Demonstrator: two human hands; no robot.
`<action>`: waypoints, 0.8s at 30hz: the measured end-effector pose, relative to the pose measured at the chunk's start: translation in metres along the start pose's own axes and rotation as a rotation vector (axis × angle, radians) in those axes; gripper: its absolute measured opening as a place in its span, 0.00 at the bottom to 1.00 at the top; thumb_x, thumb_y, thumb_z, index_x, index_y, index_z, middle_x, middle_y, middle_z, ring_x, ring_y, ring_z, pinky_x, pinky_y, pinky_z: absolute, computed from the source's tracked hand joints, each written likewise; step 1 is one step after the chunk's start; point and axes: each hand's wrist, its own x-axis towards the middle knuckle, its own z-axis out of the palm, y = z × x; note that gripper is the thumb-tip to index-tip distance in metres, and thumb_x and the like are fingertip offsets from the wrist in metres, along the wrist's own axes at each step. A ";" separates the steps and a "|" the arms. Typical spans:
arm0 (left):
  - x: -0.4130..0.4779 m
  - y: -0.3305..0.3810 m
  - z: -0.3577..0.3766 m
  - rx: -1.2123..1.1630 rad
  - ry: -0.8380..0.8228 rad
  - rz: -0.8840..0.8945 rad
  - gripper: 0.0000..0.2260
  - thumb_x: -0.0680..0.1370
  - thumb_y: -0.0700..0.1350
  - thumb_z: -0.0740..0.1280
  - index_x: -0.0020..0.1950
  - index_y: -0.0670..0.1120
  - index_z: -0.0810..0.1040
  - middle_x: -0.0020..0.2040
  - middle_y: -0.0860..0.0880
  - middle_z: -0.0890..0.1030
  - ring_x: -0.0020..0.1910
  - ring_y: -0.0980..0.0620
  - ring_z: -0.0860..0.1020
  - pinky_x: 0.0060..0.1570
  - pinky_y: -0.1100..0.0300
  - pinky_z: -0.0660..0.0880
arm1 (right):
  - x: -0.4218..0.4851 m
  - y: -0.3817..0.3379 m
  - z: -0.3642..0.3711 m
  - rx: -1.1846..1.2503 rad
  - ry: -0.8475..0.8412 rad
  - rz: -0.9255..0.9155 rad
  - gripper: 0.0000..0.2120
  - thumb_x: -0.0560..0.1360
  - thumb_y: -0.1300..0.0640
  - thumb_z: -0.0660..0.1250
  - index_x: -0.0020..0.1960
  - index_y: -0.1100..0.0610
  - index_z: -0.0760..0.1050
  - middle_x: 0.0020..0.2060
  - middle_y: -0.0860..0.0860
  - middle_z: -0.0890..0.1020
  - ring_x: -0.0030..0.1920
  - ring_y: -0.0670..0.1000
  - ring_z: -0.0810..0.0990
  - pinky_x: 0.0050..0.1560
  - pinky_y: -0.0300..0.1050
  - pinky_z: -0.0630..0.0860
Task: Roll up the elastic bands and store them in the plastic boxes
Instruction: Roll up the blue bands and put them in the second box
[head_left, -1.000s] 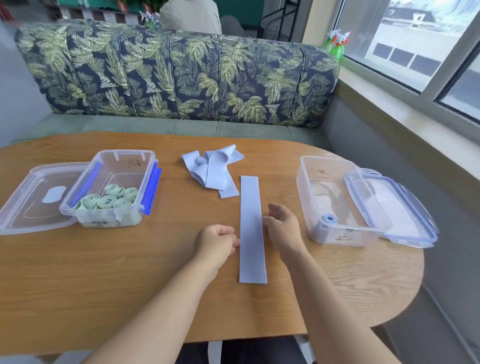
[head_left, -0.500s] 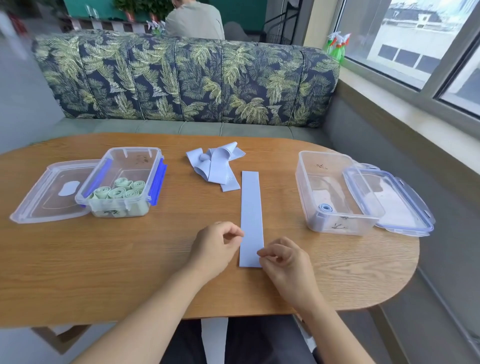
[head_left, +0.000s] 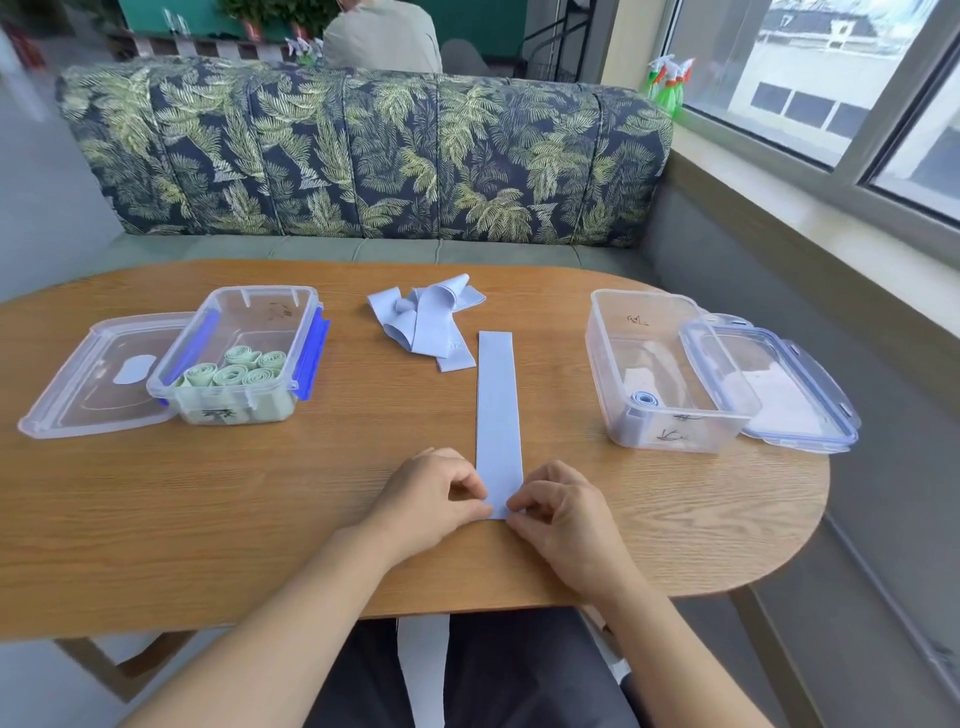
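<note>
A flat pale-blue elastic band (head_left: 496, 405) lies lengthwise on the wooden table (head_left: 260, 509). My left hand (head_left: 434, 496) pinches its near left corner and my right hand (head_left: 563, 506) pinches its near right corner. A loose heap of pale-blue bands (head_left: 431, 319) sits further back. The left plastic box (head_left: 244, 358) holds several rolled green bands (head_left: 234, 369). The right plastic box (head_left: 665, 369) holds one rolled blue band (head_left: 643, 400).
The left box's lid (head_left: 98, 379) lies flat beside it. The right box's lid (head_left: 769, 384) leans against its right side near the table's rounded end. A leaf-patterned sofa (head_left: 363, 150) stands behind the table, a window ledge to the right. A person sits beyond the sofa.
Both hands have slid down the band from its middle to its near end and now pinch the corners. The view has tilted and shifted a little.
</note>
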 end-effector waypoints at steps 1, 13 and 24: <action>0.000 -0.001 -0.001 0.003 -0.010 0.003 0.09 0.68 0.49 0.78 0.36 0.59 0.78 0.44 0.59 0.79 0.50 0.60 0.75 0.56 0.57 0.73 | 0.000 0.000 -0.001 -0.007 -0.010 -0.001 0.02 0.70 0.58 0.75 0.42 0.52 0.84 0.42 0.45 0.77 0.44 0.44 0.75 0.47 0.37 0.72; 0.003 0.009 -0.005 0.183 -0.143 -0.053 0.10 0.78 0.52 0.68 0.39 0.51 0.79 0.47 0.59 0.74 0.46 0.58 0.72 0.52 0.55 0.73 | 0.016 -0.009 -0.013 -0.262 -0.209 0.090 0.06 0.77 0.51 0.65 0.45 0.52 0.79 0.40 0.43 0.71 0.46 0.45 0.71 0.43 0.42 0.68; 0.006 0.016 -0.008 0.130 -0.071 -0.148 0.06 0.75 0.52 0.71 0.39 0.54 0.77 0.47 0.57 0.74 0.45 0.56 0.76 0.49 0.55 0.75 | 0.039 -0.011 -0.024 -0.238 -0.352 0.330 0.17 0.70 0.50 0.72 0.29 0.52 0.69 0.27 0.47 0.73 0.32 0.49 0.71 0.35 0.44 0.69</action>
